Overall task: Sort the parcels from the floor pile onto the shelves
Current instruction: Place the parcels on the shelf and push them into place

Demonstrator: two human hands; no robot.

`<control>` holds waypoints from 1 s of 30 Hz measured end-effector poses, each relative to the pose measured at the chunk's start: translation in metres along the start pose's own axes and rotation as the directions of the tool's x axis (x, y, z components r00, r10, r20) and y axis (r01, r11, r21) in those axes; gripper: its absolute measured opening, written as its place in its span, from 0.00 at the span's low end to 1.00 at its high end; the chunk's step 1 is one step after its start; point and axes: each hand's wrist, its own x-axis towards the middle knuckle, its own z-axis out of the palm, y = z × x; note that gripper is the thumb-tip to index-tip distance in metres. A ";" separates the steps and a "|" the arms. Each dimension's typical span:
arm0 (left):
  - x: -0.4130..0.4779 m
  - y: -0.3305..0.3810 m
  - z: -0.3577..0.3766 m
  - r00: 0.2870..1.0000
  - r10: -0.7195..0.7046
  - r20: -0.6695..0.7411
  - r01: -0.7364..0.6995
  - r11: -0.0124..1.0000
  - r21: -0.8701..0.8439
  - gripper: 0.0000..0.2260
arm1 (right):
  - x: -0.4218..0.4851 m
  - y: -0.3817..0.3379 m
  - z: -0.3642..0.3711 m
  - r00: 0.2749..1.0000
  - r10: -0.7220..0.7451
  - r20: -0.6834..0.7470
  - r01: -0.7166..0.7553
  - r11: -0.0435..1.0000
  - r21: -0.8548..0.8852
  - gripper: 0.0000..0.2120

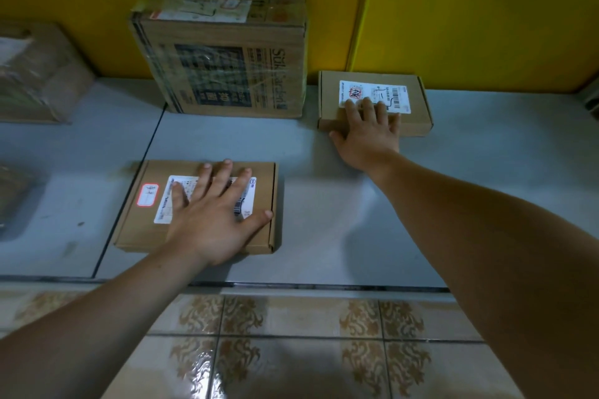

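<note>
The grey shelf (324, 204) has bare room between the parcels and along its front edge, above the glossy patterned floor tiles (291, 350). A flat cardboard parcel (136, 230) lies near that front edge; the left hand (210, 220) rests flat on its white label, fingers spread and straight. A smaller flat parcel (418, 107) sits against the yellow back wall (470, 10), the right hand (369, 133) lying open on its top. Just beside it stands a tall taped carton (227, 74). Blurred boxes (39, 74) sit far left
</note>
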 end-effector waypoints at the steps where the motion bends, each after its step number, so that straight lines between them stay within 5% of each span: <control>1: 0.000 0.000 0.001 1.000 0.002 -0.003 -0.002 1.000 -0.002 0.44 | 0.000 -0.001 0.001 1.000 0.008 -0.001 -0.008 1.000 0.002 0.35; 8: 0.003 -0.001 0.001 1.000 0.015 -0.019 -0.015 1.000 0.008 0.40 | 0.013 -0.049 -0.016 0.986 -0.084 -0.144 0.122 0.953 0.278 0.41; 14: 0.001 -0.001 -0.001 1.000 0.024 -0.007 -0.024 1.000 0.014 0.39 | 0.026 -0.100 -0.034 0.999 -0.028 -0.044 0.051 0.654 0.755 0.45; 22: 0.000 0.000 -0.004 1.000 0.028 -0.001 -0.028 1.000 -0.011 0.36 | 0.020 -0.126 -0.027 0.999 -0.027 0.029 -0.004 0.652 0.759 0.43; 30: 0.002 -0.003 0.000 1.000 0.031 -0.001 -0.031 0.999 -0.005 0.38 | 0.031 -0.130 -0.052 0.981 0.000 -0.196 0.143 0.684 0.715 0.40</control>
